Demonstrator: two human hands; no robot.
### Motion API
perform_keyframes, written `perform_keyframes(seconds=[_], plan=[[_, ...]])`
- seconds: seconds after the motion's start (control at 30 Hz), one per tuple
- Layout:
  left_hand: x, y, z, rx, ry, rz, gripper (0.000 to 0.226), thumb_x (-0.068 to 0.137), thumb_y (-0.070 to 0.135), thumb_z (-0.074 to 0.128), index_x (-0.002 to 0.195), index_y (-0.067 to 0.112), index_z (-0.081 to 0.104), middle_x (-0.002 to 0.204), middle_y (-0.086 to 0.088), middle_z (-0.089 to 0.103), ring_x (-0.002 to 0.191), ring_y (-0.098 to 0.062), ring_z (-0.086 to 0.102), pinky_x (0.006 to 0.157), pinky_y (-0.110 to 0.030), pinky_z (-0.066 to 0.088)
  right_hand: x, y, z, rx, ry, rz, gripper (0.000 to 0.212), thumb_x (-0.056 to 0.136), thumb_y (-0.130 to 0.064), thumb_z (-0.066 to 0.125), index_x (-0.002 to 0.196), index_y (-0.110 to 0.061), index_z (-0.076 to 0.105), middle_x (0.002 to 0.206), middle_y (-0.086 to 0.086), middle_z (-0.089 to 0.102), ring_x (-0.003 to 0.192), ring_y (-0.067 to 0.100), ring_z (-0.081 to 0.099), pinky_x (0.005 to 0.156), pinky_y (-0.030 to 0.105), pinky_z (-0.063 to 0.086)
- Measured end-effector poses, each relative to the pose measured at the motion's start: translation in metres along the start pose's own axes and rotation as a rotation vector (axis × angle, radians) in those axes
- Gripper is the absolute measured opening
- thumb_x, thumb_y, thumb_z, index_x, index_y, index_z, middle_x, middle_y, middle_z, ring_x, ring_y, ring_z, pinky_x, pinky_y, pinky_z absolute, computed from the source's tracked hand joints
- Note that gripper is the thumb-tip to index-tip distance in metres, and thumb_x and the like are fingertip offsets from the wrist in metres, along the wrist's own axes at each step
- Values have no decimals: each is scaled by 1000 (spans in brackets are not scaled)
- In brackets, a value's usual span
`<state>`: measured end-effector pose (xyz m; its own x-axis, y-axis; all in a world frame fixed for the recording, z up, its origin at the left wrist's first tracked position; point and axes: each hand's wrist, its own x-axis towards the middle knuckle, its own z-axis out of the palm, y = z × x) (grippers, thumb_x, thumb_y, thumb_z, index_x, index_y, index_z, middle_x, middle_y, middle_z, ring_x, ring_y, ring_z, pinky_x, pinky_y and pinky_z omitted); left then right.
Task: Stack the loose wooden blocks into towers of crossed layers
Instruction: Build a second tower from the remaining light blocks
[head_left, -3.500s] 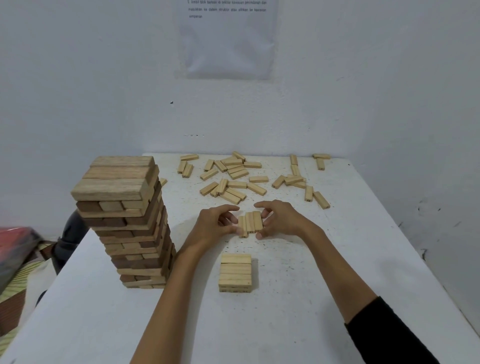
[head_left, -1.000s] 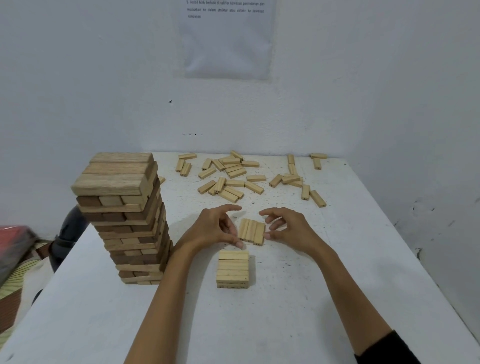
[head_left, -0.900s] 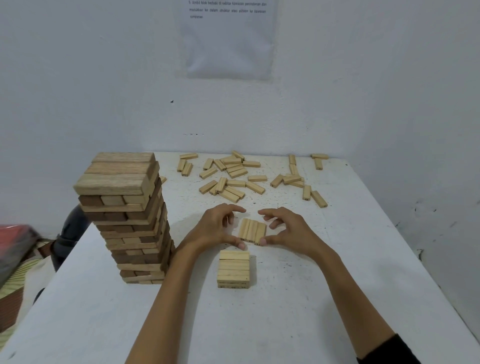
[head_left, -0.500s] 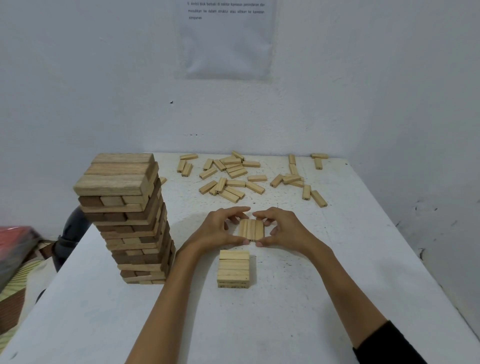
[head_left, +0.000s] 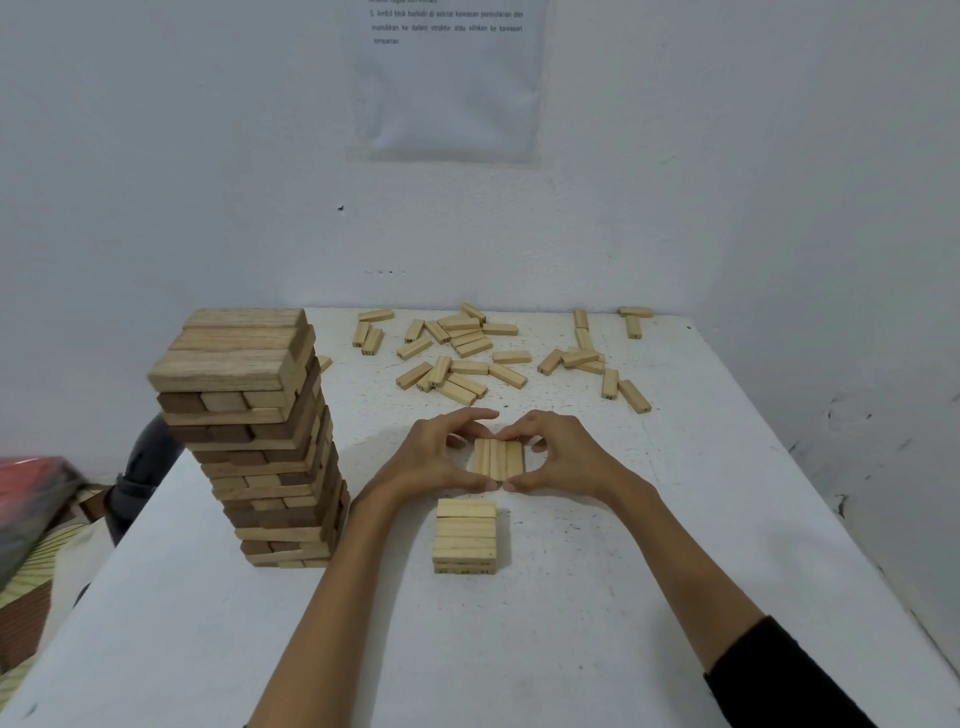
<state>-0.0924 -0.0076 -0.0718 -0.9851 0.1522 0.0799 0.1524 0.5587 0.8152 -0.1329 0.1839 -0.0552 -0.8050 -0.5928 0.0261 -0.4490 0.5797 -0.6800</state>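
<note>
My left hand (head_left: 436, 457) and right hand (head_left: 566, 457) pinch a row of three pale rectangular wooden blocks (head_left: 498, 460), fingers (head_left: 467, 415) curled round it. Probably light, stiff and smooth, so I'd squeeze the outer long faces.

The worktop (head_left: 675, 519) is white, flecked with small dark specks. The tower (head_left: 260, 452) mixes light tan and dark brown blocks in bands. The stack (head_left: 465, 538), the row (head_left: 498, 460) and the loose blocks (head_left: 470, 366) are pale yellowish wood. The wall (head_left: 156, 156) is white; the paper (head_left: 447, 93) white with dark print. The sleeve (head_left: 779, 680) is black.
</note>
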Motion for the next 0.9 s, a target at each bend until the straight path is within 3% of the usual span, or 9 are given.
perform_keyframes(seconds=[0.17,0.37,0.6,0.9], plan=[[-2,17,-8,-7,9,33,77,57,21,89,121,40,52,105,11,67,105,-2,58,99,-30,45,-9,-11,-14,16,46,-2,59,63,-18,85,118,-18,63,110,-1,63,100,8,56,91,28,48],[-19,53,-32,61,-11,123,80,60,19,87,130,31,49,106,13,66,103,3,57,96,-15,42,-28,-48,-31,20,81,-40,61,63,-23,86,119,-20,63,109,-3,63,99,7,56,92,28,47],[-61,62,-41,89,-20,89,81,62,20,86,127,44,44,104,18,65,105,5,55,92,-7,40,-50,-73,-22,-22,10,-70,61,65,-25,84,122,-21,61,110,-5,62,98,4,53,93,28,46],[-83,56,-30,82,-32,38,79,63,20,86,128,40,46,106,16,64,105,3,54,96,-19,42,-63,-77,-6,-62,-36,-50,63,66,-26,83,124,-20,60,114,-2,62,100,7,53,90,25,45]])
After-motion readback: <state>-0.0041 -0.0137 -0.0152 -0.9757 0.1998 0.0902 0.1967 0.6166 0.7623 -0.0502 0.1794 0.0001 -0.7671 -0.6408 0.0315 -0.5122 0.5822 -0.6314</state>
